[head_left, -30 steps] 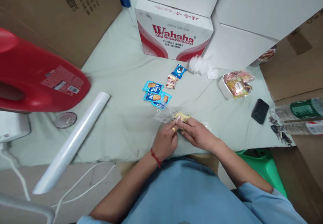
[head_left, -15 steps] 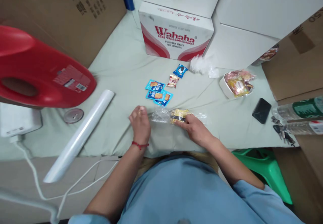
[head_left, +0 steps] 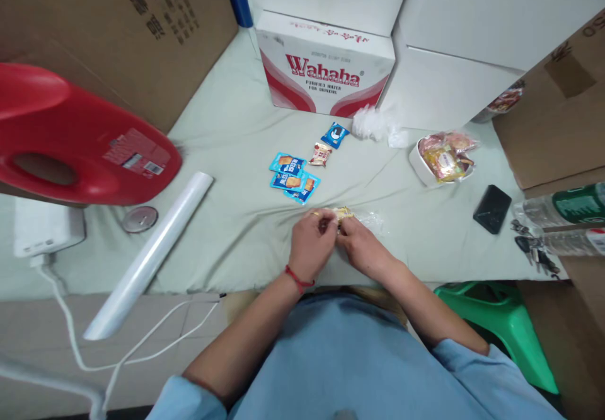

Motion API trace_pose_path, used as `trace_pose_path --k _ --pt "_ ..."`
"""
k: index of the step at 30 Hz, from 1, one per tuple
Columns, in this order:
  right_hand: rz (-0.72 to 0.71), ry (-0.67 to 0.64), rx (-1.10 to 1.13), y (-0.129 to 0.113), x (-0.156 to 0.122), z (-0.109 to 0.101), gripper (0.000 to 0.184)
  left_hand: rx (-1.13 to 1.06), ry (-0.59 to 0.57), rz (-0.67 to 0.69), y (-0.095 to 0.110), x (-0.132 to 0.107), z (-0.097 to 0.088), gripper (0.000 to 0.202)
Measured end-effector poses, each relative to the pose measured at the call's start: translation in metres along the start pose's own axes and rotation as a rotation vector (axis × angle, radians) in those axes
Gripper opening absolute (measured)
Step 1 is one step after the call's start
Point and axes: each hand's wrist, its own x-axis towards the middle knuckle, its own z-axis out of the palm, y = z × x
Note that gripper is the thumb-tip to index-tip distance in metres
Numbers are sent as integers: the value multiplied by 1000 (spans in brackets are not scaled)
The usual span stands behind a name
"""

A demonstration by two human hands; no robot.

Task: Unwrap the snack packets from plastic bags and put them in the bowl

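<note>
A yellow snack packet with clear plastic film around it lies near the table's front edge, mostly covered by my fingers. My left hand is closed at the packet's left end, its thumb and fingers pinched together. From the right, my right hand grips the packet with bent fingers, and the film sticks out beyond it. Both hands nearly touch. Just beyond them lie several blue snack sachets, a small cream and red wrapped sweet and a dark blue packet.
A white bowl of wrapped snacks, a black case, keys and bottles are on the right. Leftward are a white roll, a round lid and a red jug. A Wahaba box stands behind.
My left hand has moved right from the bare cloth to the packet's left end and closed there. My right hand stays at the packet, its fingers now more curled.
</note>
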Motion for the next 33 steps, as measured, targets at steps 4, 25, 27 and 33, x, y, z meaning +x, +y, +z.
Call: trace_pose_path --k 4,25,27,33 --pt "-115 -51 132 6 -18 -20 33 225 -123 261 7 -12 16 30" --pt "275 136 -147 -9 39 -39 19 839 -181 400 -13 -31 35 41" --pt "296 30 -238 -16 58 -29 22 771 -173 406 -21 -34 32 43" --pt "239 -8 -410 -31 57 -11 22 526 -154 547 -54 -67 -6 61"
